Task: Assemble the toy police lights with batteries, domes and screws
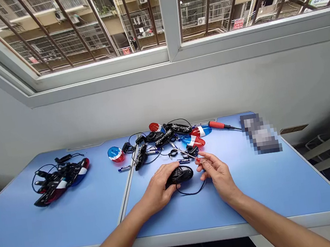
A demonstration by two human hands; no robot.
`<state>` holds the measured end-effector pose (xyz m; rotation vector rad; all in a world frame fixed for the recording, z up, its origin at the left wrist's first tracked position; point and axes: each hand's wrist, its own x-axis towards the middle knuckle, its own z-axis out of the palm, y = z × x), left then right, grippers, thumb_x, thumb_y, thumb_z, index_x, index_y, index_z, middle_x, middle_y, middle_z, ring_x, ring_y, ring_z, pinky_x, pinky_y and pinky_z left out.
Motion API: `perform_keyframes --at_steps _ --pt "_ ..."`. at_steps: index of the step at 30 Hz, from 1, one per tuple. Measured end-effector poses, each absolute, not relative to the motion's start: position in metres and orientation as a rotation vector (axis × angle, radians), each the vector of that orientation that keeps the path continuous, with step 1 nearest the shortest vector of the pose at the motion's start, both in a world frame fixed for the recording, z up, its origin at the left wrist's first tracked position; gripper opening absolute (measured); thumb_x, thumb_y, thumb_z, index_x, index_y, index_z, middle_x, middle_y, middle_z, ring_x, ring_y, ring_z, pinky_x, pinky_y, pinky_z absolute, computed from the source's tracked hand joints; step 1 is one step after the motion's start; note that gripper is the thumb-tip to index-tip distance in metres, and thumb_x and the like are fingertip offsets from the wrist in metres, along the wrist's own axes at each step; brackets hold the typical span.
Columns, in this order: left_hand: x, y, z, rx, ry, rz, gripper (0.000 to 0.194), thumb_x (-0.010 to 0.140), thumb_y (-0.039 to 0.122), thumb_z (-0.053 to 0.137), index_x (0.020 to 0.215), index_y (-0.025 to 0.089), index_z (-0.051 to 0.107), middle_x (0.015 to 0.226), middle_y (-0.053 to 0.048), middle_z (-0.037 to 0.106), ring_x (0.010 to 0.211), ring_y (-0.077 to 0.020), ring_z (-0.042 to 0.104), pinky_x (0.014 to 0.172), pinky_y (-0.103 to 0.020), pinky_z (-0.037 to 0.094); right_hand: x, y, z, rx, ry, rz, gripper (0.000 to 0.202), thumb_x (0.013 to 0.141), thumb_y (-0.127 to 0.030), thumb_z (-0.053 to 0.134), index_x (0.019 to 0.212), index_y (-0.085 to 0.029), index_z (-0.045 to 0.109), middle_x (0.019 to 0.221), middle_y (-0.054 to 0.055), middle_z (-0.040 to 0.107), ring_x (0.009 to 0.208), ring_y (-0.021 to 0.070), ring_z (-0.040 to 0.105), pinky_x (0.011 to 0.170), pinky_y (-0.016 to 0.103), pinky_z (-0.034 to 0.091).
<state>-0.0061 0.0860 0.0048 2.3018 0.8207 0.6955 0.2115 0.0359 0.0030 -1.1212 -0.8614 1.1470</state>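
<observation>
My left hand [162, 184] is closed around a black oval plastic housing [182, 174] lying on the blue table. A thin black cable [193, 193] loops from the housing toward my right hand. In my right hand [217, 172], thumb and fingers pinch the red end of a slim screwdriver [187, 154]. Its metal shaft points up and left, away from the housing. Just beyond my hands lie a blue battery [184, 161], a black clamp ring [173, 153] and a red-and-blue lens cover [192, 141].
More black housings [140, 156], lens covers [116, 154] and batteries [124, 168] are scattered toward the wall. Several assembled lights [64, 180] with cables are piled at the left. A red-handled screwdriver [216, 124] lies at the back right, beside a blurred-out object [260, 133].
</observation>
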Motion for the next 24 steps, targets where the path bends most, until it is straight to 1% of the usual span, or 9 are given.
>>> perform_keyframes --at_steps 4,7,9,12,14,16,19,22,24 --pt "-0.006 0.088 -0.003 2.43 0.806 0.755 0.059 0.083 0.005 0.056 0.136 0.032 0.053 0.136 -0.008 0.053 0.126 -0.0285 0.048 0.106 -0.047 0.042 0.212 0.035 0.006 -1.083 -0.875 1.156 0.044 0.077 -0.042 0.071 0.116 -0.022 0.063 0.098 0.007 0.065 0.08 0.0175 0.06 0.053 0.026 0.052" --pt "-0.007 0.089 -0.005 2.426 0.792 0.742 0.062 0.083 0.004 0.055 0.138 0.031 0.051 0.133 -0.009 0.055 0.123 -0.0279 0.05 0.105 -0.047 0.043 0.213 0.034 0.006 -1.064 -0.857 1.159 0.04 0.078 -0.042 0.068 0.112 -0.022 0.065 0.095 0.006 0.061 0.079 0.0173 0.058 0.052 0.026 0.05" --pt "-0.007 0.089 -0.004 2.38 0.806 0.737 0.063 0.082 0.005 0.058 0.14 0.029 0.048 0.132 -0.01 0.056 0.123 -0.0287 0.05 0.106 -0.047 0.043 0.216 0.033 0.005 -1.055 -0.844 1.144 0.036 0.081 -0.042 0.065 0.11 -0.022 0.065 0.088 0.004 0.058 0.074 0.0156 0.055 0.051 0.025 0.047" --pt "-0.008 0.089 0.001 2.293 0.843 0.709 0.061 0.079 0.007 0.062 0.136 0.025 0.048 0.131 -0.011 0.057 0.123 -0.0299 0.051 0.107 -0.048 0.041 0.224 0.032 0.008 -1.09 -0.842 1.067 0.031 0.083 -0.045 0.063 0.104 -0.022 0.063 0.072 -0.002 0.05 0.06 0.0109 0.046 0.05 0.023 0.039" --pt "-0.01 0.09 0.004 2.256 0.836 0.671 0.056 0.08 0.009 0.062 0.132 0.024 0.051 0.131 -0.011 0.056 0.124 -0.0299 0.051 0.108 -0.047 0.041 0.233 0.035 0.015 -1.17 -0.869 0.999 0.031 0.081 -0.048 0.066 0.096 -0.021 0.062 0.064 -0.005 0.044 0.052 0.0088 0.038 0.047 0.023 0.033" --pt "-0.014 0.093 0.008 2.246 0.818 0.623 0.051 0.082 0.011 0.061 0.131 0.025 0.052 0.134 -0.011 0.054 0.127 -0.0298 0.049 0.111 -0.048 0.039 0.244 0.04 0.027 -1.296 -0.952 0.95 0.033 0.076 -0.051 0.069 0.085 -0.02 0.061 0.059 -0.006 0.041 0.05 0.0085 0.033 0.047 0.024 0.028" --pt "-0.02 0.097 0.014 2.256 0.827 0.536 0.053 0.086 0.012 0.056 0.136 0.028 0.05 0.143 -0.01 0.048 0.134 -0.0293 0.043 0.115 -0.049 0.034 0.261 0.054 0.045 -1.502 -1.177 0.934 0.036 0.073 -0.055 0.068 0.074 -0.019 0.061 0.058 -0.004 0.044 0.053 0.0099 0.035 0.05 0.025 0.029" --pt "-0.027 0.095 0.02 2.26 0.964 0.552 0.065 0.085 0.009 0.049 0.146 0.027 0.038 0.151 -0.009 0.04 0.141 -0.0282 0.036 0.119 -0.049 0.028 0.273 0.072 0.053 -1.617 -1.362 0.922 0.04 0.071 -0.058 0.065 0.07 -0.018 0.061 0.06 -0.002 0.048 0.057 0.0116 0.038 0.053 0.026 0.031" --pt "-0.031 0.087 0.025 2.249 1.131 0.648 0.062 0.086 0.013 0.047 0.146 0.025 0.036 0.149 -0.01 0.042 0.138 -0.0282 0.039 0.117 -0.05 0.032 0.277 0.082 0.05 -1.635 -1.417 0.902 0.042 0.07 -0.06 0.064 0.068 -0.018 0.06 0.06 -0.002 0.049 0.058 0.0122 0.04 0.054 0.026 0.031"
